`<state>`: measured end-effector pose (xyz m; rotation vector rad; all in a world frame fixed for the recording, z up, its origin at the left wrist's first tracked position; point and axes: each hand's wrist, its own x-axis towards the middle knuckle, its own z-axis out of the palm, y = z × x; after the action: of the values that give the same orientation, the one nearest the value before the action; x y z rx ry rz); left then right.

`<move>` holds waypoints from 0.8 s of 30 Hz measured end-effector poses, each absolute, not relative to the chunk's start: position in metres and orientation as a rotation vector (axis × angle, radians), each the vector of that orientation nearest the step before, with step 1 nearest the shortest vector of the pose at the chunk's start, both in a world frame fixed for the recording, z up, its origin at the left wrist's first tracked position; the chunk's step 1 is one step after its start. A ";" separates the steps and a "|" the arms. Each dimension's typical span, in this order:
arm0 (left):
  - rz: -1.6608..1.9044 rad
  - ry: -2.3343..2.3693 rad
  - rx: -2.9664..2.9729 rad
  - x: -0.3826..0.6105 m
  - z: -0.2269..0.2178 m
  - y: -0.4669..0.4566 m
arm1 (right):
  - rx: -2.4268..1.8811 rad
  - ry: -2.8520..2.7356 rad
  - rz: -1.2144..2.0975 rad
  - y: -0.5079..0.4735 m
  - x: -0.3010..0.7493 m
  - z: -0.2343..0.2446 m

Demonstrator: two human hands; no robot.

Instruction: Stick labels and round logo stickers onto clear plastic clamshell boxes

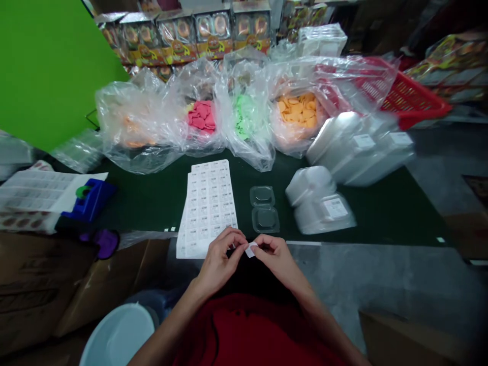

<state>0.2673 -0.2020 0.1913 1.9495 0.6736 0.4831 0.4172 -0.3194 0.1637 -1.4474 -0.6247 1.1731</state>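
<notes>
Between my two hands, just off the table's near edge, is a small white sticker label. My left hand pinches its left side with thumb and forefinger. On the other side, my right hand grips it between thumb and fingers. Printed label sheets lie overlapping beyond my left hand. An unfolded clear plastic clamshell box rests just past my fingertips. To its right sit nested clear clamshells with a printed label on the front one.
Open plastic bags hold pink pieces, green pieces and orange pieces. More stacked clamshells stand right, before a red basket. A blue tape dispenser is left. Boxed burger toys line the back.
</notes>
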 end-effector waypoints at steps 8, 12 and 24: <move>0.361 0.576 2.056 0.283 0.198 -0.198 | -1.641 -0.903 1.014 -0.320 0.438 0.182; 0.329 0.555 2.071 0.286 0.200 -0.196 | -1.601 -0.927 1.030 -0.319 0.447 0.188; 0.627 0.889 1.599 0.352 0.157 -0.185 | -1.599 -0.477 0.671 -0.338 0.463 0.140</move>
<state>0.3519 -0.1851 0.1568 1.5987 0.8893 0.6272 0.4628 -0.3380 0.1402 -1.5993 -0.4774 0.6712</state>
